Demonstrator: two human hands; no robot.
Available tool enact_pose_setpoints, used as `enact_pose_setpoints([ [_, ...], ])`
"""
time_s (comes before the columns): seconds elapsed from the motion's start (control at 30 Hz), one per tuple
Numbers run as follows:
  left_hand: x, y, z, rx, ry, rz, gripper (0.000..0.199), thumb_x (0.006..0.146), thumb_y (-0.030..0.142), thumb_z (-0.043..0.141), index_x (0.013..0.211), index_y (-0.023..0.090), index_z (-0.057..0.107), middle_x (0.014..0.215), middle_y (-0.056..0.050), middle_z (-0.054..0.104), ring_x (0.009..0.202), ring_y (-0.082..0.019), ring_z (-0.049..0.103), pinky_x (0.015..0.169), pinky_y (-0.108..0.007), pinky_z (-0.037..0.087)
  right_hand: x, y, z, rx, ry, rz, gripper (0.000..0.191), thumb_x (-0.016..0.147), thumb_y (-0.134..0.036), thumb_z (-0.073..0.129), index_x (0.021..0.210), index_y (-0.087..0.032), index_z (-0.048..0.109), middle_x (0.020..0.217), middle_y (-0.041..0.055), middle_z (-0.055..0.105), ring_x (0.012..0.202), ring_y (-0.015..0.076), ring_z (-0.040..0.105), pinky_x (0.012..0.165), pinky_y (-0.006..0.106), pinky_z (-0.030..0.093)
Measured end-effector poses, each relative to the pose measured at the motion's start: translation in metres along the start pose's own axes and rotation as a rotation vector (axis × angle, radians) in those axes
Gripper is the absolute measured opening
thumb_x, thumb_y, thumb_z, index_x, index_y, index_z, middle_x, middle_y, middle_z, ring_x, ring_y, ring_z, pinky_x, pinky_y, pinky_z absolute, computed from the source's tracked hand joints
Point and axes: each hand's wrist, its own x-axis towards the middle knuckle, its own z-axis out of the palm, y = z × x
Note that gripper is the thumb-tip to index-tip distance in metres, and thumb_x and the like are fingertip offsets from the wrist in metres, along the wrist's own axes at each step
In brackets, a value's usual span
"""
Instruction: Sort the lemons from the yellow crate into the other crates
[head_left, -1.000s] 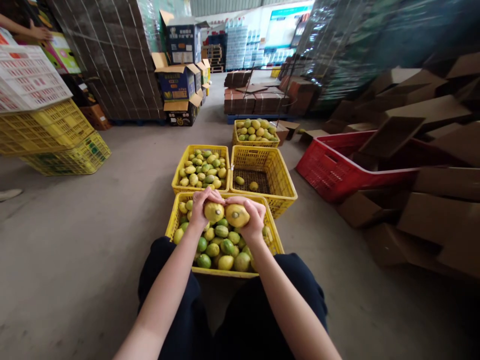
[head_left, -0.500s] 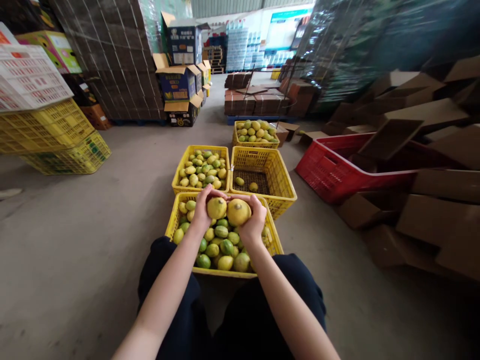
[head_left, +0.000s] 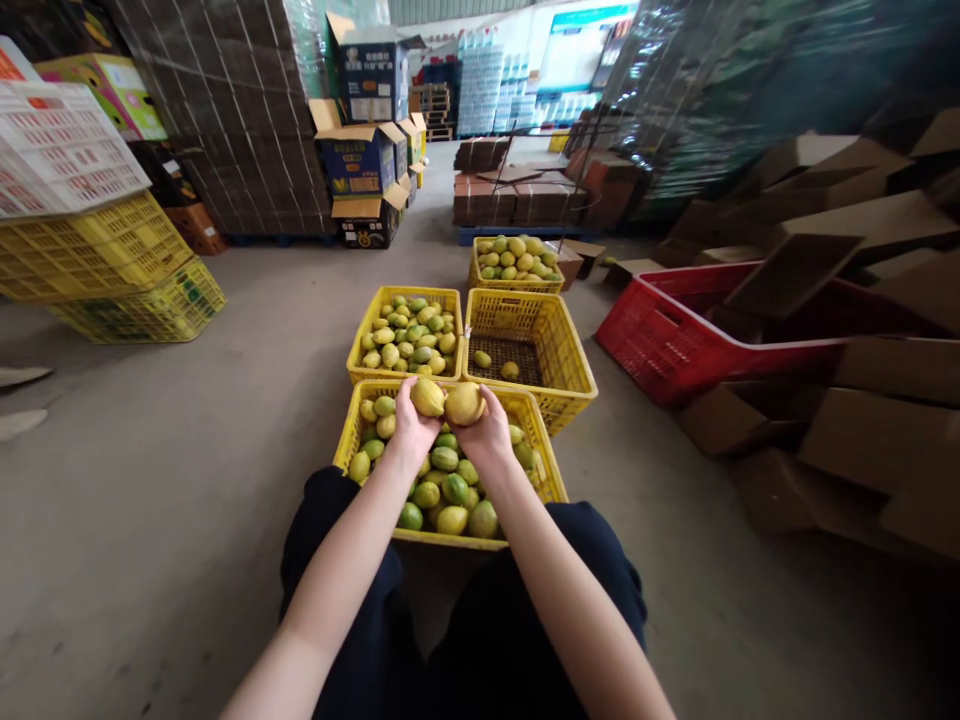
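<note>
My left hand (head_left: pixel 415 425) is closed round a yellow lemon (head_left: pixel 428 397). A second, rounder yellow lemon (head_left: pixel 464 403) sits in my right hand (head_left: pixel 487 432), close beside the first. Both hands are over the far part of a yellow crate (head_left: pixel 553 470) that stands between my knees. Green and yellow lemons (head_left: pixel 444 459) fill this crate, partly hidden by my forearms. Behind it, on the left, is a yellow crate (head_left: pixel 352 345) full of lemons. To its right a yellow crate (head_left: pixel 574 370) has two lemons on its bottom.
Farther back stands another full lemon crate (head_left: pixel 517 284). On the right lie a red crate (head_left: pixel 652 340) and a heap of cardboard boxes (head_left: pixel 862 430). Stacked yellow crates (head_left: pixel 142 290) rise at the left, and flattened cardboard (head_left: pixel 517 203) lies on a pallet behind.
Both lemons have been turned in my hands. My palms now face up more, and the right hand has shifted slightly left. The camera view has moved a little.
</note>
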Motion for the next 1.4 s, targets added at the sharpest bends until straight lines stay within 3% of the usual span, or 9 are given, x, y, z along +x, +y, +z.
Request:
enact_pose_setpoints([
  [0.17,-0.005,0.003,0.004,0.063,-0.002,0.062,0.009,0.089,0.028,0.062,0.085,0.021,0.061,0.068,0.001,0.061,0.06,-0.014,0.06,0.064,-0.026,0.055,-0.007,-0.002,0.004,-0.054,-0.02,-0.066,0.015,0.087,-0.033,0.067,0.082,-0.021,0.06,0.065,-0.0027,0.068,0.054,0.0135,0.065,0.052,0.023,0.057],
  [0.27,-0.005,0.006,0.003,0.047,-0.013,0.041,0.017,0.088,0.033,0.065,0.082,0.019,0.059,0.065,0.002,0.057,0.056,-0.012,0.056,0.059,-0.024,0.053,-0.011,-0.007,0.006,-0.059,-0.003,-0.071,0.017,0.085,-0.035,0.068,0.081,-0.022,0.058,0.064,-0.0042,0.067,0.052,0.0134,0.063,0.048,0.023,0.055],
  [0.37,-0.006,0.009,0.003,-0.001,-0.039,0.004,0.024,0.09,0.039,0.063,0.085,0.016,0.062,0.071,-0.001,0.061,0.06,-0.012,0.058,0.059,-0.023,0.052,-0.013,-0.011,0.007,-0.049,0.074,-0.021,0.015,0.088,-0.036,0.061,0.082,-0.023,0.058,0.06,-0.0045,0.065,0.049,0.0135,0.062,0.047,0.025,0.056],
  [0.57,-0.008,0.01,0.005,-0.117,-0.071,-0.047,0.024,0.098,0.031,0.049,0.098,0.017,0.068,0.077,-0.002,0.066,0.063,-0.013,0.063,0.065,-0.025,0.055,-0.007,-0.01,0.005,-0.092,0.257,0.096,0.023,0.095,-0.039,0.047,0.081,-0.023,0.057,0.057,-0.0023,0.064,0.05,0.0161,0.061,0.048,0.029,0.057],
  [0.77,-0.004,0.012,0.002,-0.11,0.003,0.057,0.008,0.089,0.03,0.067,0.089,0.022,0.064,0.076,0.001,0.066,0.063,-0.012,0.063,0.062,-0.022,0.056,-0.003,-0.008,-0.001,-0.104,0.246,0.043,0.013,0.085,-0.035,0.062,0.08,-0.024,0.057,0.058,-0.0042,0.063,0.05,0.0157,0.06,0.049,0.03,0.057],
  [0.93,-0.004,0.015,0.002,-0.073,-0.138,-0.098,0.032,0.098,0.042,0.052,0.101,0.013,0.067,0.077,-0.006,0.069,0.062,-0.013,0.066,0.051,-0.02,0.054,-0.003,-0.009,-0.002,-0.066,0.286,0.099,0.018,0.089,-0.035,0.044,0.082,-0.023,0.057,0.058,0.0012,0.063,0.05,0.0192,0.062,0.046,0.032,0.055],
  [1.03,-0.005,0.015,0.001,-0.07,-0.14,-0.123,0.039,0.101,0.043,0.044,0.111,0.013,0.067,0.085,-0.01,0.073,0.064,-0.015,0.068,0.05,-0.022,0.054,0.0,-0.011,-0.004,-0.039,0.333,0.067,0.016,0.089,-0.032,0.041,0.082,-0.025,0.054,0.059,-0.0003,0.062,0.05,0.0188,0.062,0.045,0.032,0.056],
  [1.23,-0.006,0.011,0.001,-0.114,-0.147,-0.017,0.031,0.1,0.026,0.042,0.115,0.022,0.069,0.094,-0.006,0.075,0.079,-0.019,0.072,0.068,-0.03,0.06,0.0,-0.013,-0.006,-0.041,0.285,0.019,0.006,0.084,-0.032,0.052,0.083,-0.025,0.053,0.059,-0.0033,0.062,0.05,0.0164,0.061,0.046,0.03,0.058],
  [1.4,-0.007,0.012,0.002,-0.057,-0.103,0.06,0.019,0.095,0.033,0.055,0.1,0.022,0.07,0.076,-0.001,0.07,0.065,-0.014,0.067,0.067,-0.027,0.059,-0.001,-0.014,-0.002,-0.038,0.306,0.07,0.015,0.09,-0.028,0.042,0.085,-0.024,0.056,0.06,0.0002,0.064,0.05,0.0174,0.063,0.045,0.03,0.057],
])
